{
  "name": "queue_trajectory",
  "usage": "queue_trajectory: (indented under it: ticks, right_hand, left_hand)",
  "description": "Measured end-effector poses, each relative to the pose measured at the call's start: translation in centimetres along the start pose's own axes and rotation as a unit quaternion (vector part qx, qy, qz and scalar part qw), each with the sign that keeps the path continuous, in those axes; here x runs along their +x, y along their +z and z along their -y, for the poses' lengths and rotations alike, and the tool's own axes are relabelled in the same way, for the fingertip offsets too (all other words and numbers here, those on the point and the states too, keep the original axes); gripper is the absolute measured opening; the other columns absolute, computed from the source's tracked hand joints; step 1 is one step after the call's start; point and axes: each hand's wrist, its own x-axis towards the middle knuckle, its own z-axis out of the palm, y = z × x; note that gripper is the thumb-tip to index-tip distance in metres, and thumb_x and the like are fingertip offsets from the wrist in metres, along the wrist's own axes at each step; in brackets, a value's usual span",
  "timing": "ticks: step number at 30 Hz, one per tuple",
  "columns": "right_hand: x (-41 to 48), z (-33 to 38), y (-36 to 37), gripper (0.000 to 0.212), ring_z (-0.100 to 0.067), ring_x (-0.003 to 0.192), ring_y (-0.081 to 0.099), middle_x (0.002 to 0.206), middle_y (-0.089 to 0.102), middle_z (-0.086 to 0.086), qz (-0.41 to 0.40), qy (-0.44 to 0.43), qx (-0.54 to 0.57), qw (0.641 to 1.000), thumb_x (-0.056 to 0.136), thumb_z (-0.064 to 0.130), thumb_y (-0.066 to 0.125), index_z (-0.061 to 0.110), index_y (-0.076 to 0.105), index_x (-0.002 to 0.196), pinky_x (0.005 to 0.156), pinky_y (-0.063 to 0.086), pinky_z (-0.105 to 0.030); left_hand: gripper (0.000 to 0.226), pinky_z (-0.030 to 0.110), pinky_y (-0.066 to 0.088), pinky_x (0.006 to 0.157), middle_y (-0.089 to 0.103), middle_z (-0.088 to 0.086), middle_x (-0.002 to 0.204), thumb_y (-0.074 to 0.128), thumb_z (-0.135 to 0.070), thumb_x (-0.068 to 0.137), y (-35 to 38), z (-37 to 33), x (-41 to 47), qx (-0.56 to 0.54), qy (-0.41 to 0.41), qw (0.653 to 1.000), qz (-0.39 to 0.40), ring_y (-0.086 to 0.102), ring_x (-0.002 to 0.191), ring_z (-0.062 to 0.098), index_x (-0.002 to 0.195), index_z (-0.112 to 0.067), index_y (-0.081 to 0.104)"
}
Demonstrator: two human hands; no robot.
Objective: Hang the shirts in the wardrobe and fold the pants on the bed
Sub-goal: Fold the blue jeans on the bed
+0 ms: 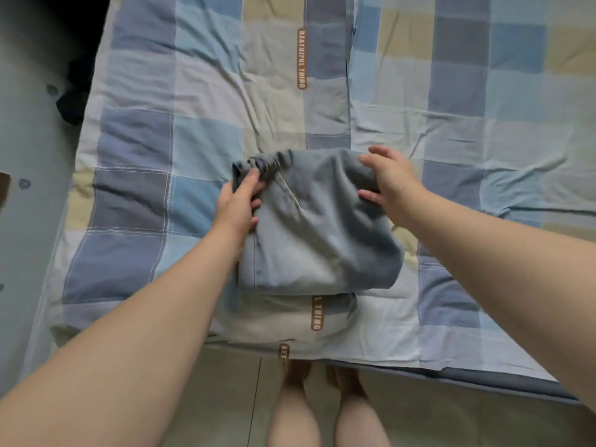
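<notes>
A pair of light blue-grey pants (317, 233) lies folded into a compact bundle near the front edge of the bed (180, 91), its gathered elastic waistband toward the far left. My left hand (240, 204) grips the bundle's left edge just below the waistband, fingers curled over the cloth. At the far right corner my right hand (392, 182) holds the fabric, thumb under the fold and fingers over it.
The bed carries a checked quilt in blue, grey, cream and white with brown lettered strips. A dark garment (75, 88) hangs off the bed's left side. Pale floor (29, 156) runs along the left and in front, where my bare legs (325, 411) stand.
</notes>
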Motion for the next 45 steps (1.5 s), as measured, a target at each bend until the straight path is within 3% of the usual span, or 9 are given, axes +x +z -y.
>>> queue_trajectory:
  ticks: [3,6,8,12,16,20,28,36,45]
  right_hand:
    - [3.2,-3.6,0.9,0.071,-0.016,0.132,0.044,0.145,0.041,0.004,0.059,-0.080,-0.217,0.971,0.096,0.029,0.064,0.022,0.028,0.156,0.104,0.037,-0.025]
    - [4.3,-9.3,0.1,0.073,-0.034,0.153,0.013,0.168,0.008,-0.011,0.129,-0.058,-0.543,0.828,0.098,0.055,0.050,0.034,0.018,0.159,0.124,0.014,-0.044]
    - [3.6,-12.6,-0.7,0.075,-0.033,0.154,0.007,0.169,-0.003,-0.002,0.178,-0.019,-0.595,0.784,0.095,0.065,0.045,0.044,0.010,0.158,0.123,0.012,-0.051]
    - [2.1,-15.6,-1.9,0.078,-0.021,0.153,0.009,0.168,0.000,0.013,0.132,-0.063,-0.563,0.813,0.089,0.071,0.047,0.051,0.010,0.155,0.117,0.022,-0.056]
    - [1.8,-16.4,-2.9,0.088,-0.020,0.153,0.012,0.168,0.008,0.010,0.057,-0.053,-0.514,0.854,0.085,0.073,0.053,0.043,0.012,0.157,0.119,0.020,-0.052]
    - [2.0,-16.8,-3.7,0.101,-0.014,0.143,0.036,0.160,0.032,0.003,0.077,0.024,-0.275,0.958,0.084,0.050,0.074,0.022,0.014,0.161,0.120,0.025,-0.031]
    - [1.5,-15.8,-5.2,0.084,-0.016,0.118,0.056,0.136,0.055,0.005,0.052,0.066,-0.217,0.973,0.080,0.051,0.078,0.022,0.039,0.149,0.098,0.042,-0.029]
    - [-3.8,-17.0,-6.6,0.081,-0.021,0.103,0.072,0.114,0.075,0.000,0.108,0.260,-0.113,0.953,0.066,0.070,0.077,0.020,0.062,0.129,0.091,0.055,-0.035]
    - [-11.1,-18.2,-6.3,0.060,-0.031,0.099,0.074,0.113,0.075,-0.011,0.158,0.401,0.007,0.902,0.070,0.055,0.083,0.017,0.072,0.116,0.073,0.061,-0.041]
  left_hand:
    - [0.087,0.045,0.029,0.121,0.037,0.009,0.160,0.071,-0.041,0.092,0.5,3.4,2.9,0.184,0.087,0.977,0.057,0.040,0.142,0.016,0.160,-0.024,0.020]
    - [0.089,0.047,0.014,0.124,0.007,-0.005,0.170,0.058,-0.071,0.085,0.0,8.2,3.4,0.558,0.140,0.812,0.098,0.006,0.155,0.020,0.158,-0.042,0.015]
    - [0.087,0.047,0.010,0.124,-0.009,-0.010,0.169,0.048,-0.078,0.085,-0.5,10.6,3.2,0.615,0.163,0.766,0.092,-0.005,0.155,0.021,0.158,-0.045,0.014]
    - [0.113,0.051,0.012,0.123,-0.013,-0.008,0.168,0.059,-0.084,0.070,-0.4,12.9,2.4,0.577,0.135,0.805,-0.027,-0.001,0.155,0.027,0.157,-0.044,-0.001]
    - [0.140,0.052,0.028,0.114,0.020,0.010,0.165,0.078,-0.079,0.054,-0.4,12.8,2.3,0.435,-0.025,0.892,-0.124,0.032,0.146,0.035,0.157,-0.036,-0.007]
    - [0.132,0.044,0.038,0.108,0.042,0.011,0.155,0.086,-0.064,0.060,-0.7,12.4,3.0,0.376,-0.065,0.920,-0.092,0.048,0.135,0.033,0.157,-0.023,0.005]
    - [0.087,0.039,0.045,0.109,0.060,0.008,0.138,0.089,-0.045,0.070,-1.0,10.9,3.4,0.279,-0.121,0.952,0.011,0.059,0.123,0.027,0.138,-0.005,0.052]
    - [0.048,0.035,0.058,0.072,0.076,0.013,0.103,0.076,-0.040,0.086,-3.0,9.8,-0.1,0.213,-0.333,0.903,0.165,0.074,0.088,0.028,0.117,-0.004,0.068]
    - [0.039,0.031,0.057,0.067,0.077,0.007,0.087,0.073,-0.049,0.082,-7.4,10.2,-4.8,0.237,-0.439,0.829,0.251,0.074,0.071,0.023,0.096,-0.012,0.072]
